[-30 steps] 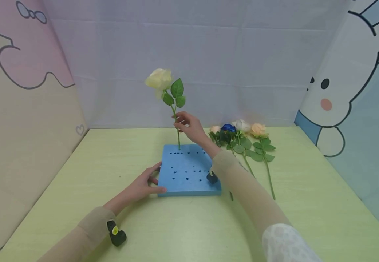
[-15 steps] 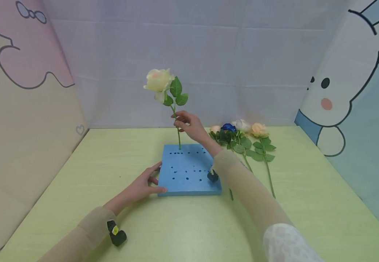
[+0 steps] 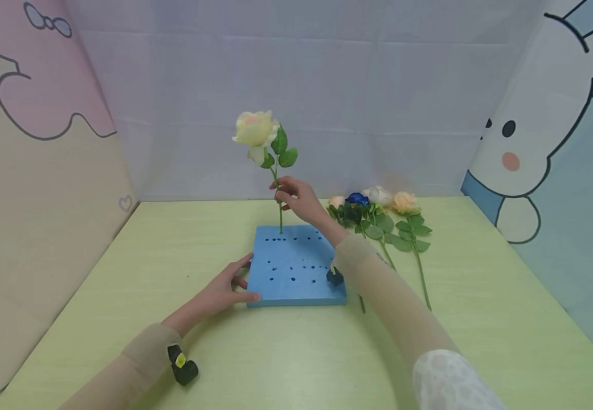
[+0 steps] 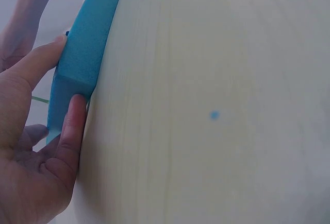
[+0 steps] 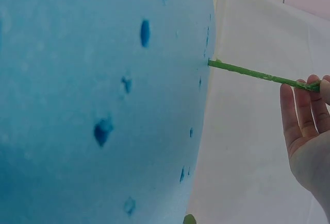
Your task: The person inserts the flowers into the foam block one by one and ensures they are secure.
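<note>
My right hand [image 3: 301,199] pinches the green stem of a pale cream rose [image 3: 256,130] between thumb and fingers. The rose stands nearly upright, its bloom leaning left. In the right wrist view the stem [image 5: 247,72] meets the far edge region of a blue foam board [image 3: 296,290] pocked with dark holes; how deep it goes is hidden. My left hand [image 3: 221,293] holds the board by its near left corner. In the left wrist view its thumb lies on the top edge and its fingers [image 4: 75,126] press against the side.
Right of the board lie several more roses: a blue rose [image 3: 358,199], a white rose [image 3: 378,196] and a peach rose [image 3: 405,203] among them, stems toward me. My right forearm passes over part of them. Behind the table [image 3: 173,239] hangs a pale curtain [image 3: 183,85].
The cream rose has turned, and its bloom has shifted slightly right and down. My right hand has moved a little to the right with it. The left hand and board stay still.
</note>
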Available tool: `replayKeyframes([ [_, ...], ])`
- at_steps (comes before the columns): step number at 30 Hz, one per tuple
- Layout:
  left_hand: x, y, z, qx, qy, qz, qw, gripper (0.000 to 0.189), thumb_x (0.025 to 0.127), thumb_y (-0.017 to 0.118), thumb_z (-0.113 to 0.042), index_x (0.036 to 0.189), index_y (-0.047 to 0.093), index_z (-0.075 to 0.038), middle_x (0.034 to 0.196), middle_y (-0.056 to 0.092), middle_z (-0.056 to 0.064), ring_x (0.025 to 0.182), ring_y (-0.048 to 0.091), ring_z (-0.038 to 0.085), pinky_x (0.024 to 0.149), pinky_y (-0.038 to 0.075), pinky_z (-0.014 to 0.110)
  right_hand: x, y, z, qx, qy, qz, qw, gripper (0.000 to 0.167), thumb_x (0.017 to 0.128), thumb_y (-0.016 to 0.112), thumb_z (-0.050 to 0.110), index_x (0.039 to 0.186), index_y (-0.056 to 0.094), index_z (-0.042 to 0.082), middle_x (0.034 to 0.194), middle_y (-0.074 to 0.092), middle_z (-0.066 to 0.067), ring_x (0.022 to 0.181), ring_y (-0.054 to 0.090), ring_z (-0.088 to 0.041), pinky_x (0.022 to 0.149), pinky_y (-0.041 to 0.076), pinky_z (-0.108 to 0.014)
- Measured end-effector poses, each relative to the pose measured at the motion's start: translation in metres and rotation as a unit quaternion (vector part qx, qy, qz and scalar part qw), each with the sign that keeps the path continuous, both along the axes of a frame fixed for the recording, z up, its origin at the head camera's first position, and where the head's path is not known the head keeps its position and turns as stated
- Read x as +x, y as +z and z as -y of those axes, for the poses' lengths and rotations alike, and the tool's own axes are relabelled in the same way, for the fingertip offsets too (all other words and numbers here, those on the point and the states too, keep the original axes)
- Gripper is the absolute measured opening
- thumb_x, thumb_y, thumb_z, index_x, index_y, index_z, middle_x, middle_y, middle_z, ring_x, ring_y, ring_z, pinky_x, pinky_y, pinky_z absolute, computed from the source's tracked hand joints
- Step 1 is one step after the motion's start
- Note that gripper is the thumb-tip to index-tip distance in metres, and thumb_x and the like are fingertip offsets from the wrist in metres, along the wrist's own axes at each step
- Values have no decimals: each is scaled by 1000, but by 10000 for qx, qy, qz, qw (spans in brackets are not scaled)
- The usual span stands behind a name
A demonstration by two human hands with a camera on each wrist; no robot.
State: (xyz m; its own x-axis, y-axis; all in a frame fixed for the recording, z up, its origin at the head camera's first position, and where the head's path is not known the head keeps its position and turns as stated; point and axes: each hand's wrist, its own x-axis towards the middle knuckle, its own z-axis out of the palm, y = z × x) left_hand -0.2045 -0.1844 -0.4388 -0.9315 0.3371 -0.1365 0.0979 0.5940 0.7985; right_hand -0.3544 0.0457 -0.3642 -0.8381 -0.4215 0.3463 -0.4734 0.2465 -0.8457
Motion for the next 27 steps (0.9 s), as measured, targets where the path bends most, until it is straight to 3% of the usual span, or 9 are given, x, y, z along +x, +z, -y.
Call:
replayKeyframes([
  [4, 0, 0, -1, -26, 97, 57, 9999, 104, 78, 83, -36, 159, 19, -21, 159, 33, 10, 105, 56, 21, 76, 45, 29, 0, 1, 0, 144, 14, 19, 9999, 20, 102, 53, 14, 119, 63, 9, 101, 67, -15, 98, 65, -32, 81, 59, -41],
  [11, 1, 3, -3, -152, 111, 75, 9998, 105, 79, 82, -40, 160, 18, -21, 160, 32, 10, 106, 57, 21, 76, 45, 27, 0, 2, 0, 272, 124, 85, 9995, 13, 102, 52, 13, 112, 60, 8, 102, 66, -16, 99, 65, -32, 83, 58, -48],
  [16, 1, 4, -3, -180, 108, 95, 9997, 104, 79, 82, -39, 159, 18, -21, 159, 32, 10, 106, 56, 21, 76, 45, 29, -1, 1, -1, 525, 149, 105, 9985, 12, 103, 52, 15, 109, 60, 8, 102, 66, -18, 98, 66, -31, 79, 59, -42],
  [27, 1, 2, -3, -192, 174, 138, 9996, 104, 78, 82, -41, 159, 19, -23, 159, 33, 7, 107, 56, 21, 78, 45, 30, 1, -2, -2, 420, 102, 316, 9986, 11, 102, 53, 14, 108, 60, 8, 108, 64, -21, 96, 66, -27, 84, 57, -50],
])
